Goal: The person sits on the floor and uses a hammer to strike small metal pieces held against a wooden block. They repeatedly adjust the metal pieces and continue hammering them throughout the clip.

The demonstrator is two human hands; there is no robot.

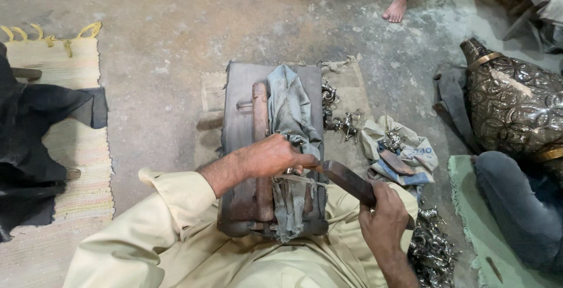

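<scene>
Files like the flat, rust-brown one (347, 180) in the person's right hand look stiff and fairly heavy for their size; it runs slantwise from the right hand up towards the left hand, its far end touching or just over a small part held there.

Going from the left: a striped woven mat (70, 147) lies on the concrete floor (176, 41) with dark cloth (35, 141) heaped on it. In the middle, across the person's lap, sits a grey padded block (237, 124) with a rusty iron bar (260, 147) running along it and a blue-grey rag (293, 118) draped beside the bar. The left hand (272, 156) rests on this block, fingers curled and pressed together over something small at the bar's edge; what they pinch is hidden. The rag looks soft and limp, likely serving as padding.

The right hand (384, 220) is closed round the file's near end, fingers wrapped tight; that end seems the sensible place to hold it, since the toothed face would likely be rough on skin.

Further right, small shiny metal figures (346, 125) lie near a crumpled cloth bag (404, 150), more bright castings (431, 253) are piled by the right knee, and a large embossed brass vessel (516, 106) rests against another person's leg (522, 206). A bare foot (396, 9) shows at the top.
</scene>
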